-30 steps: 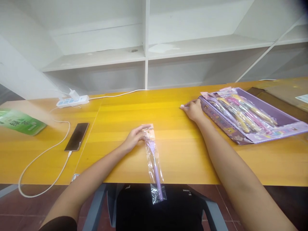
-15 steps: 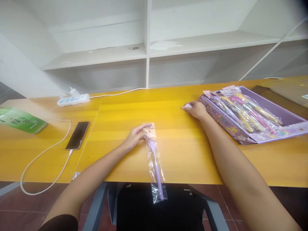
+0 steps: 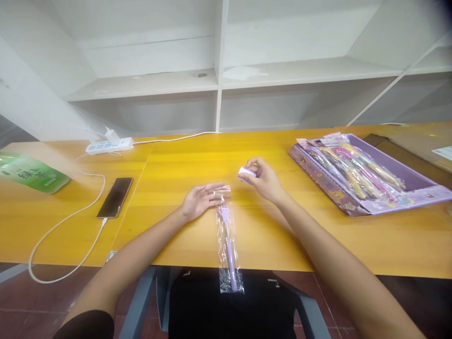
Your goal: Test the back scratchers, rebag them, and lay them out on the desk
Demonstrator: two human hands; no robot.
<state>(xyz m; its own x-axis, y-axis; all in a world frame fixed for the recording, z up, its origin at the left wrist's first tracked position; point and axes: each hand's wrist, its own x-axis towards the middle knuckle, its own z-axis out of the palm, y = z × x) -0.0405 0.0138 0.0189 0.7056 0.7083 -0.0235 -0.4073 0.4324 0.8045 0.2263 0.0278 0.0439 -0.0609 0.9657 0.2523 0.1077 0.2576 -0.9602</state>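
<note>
Our left hand (image 3: 201, 200) lies flat and open-fingered on the top end of the bagged purple pen (image 3: 228, 240), which runs back from that grip over the tabletop (image 3: 169, 165) edge. Our right hand (image 3: 264, 179), just right of it, pinches a small white piece (image 3: 246, 172); the purple box (image 3: 413, 176) sits farther right.

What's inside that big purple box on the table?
The purple box holds a pile of long pens in clear wrappers, pink, yellow and purple, lying side by side. They cover the left part of the box floor, so anything beneath them is hidden. The right part shows bare.
</note>
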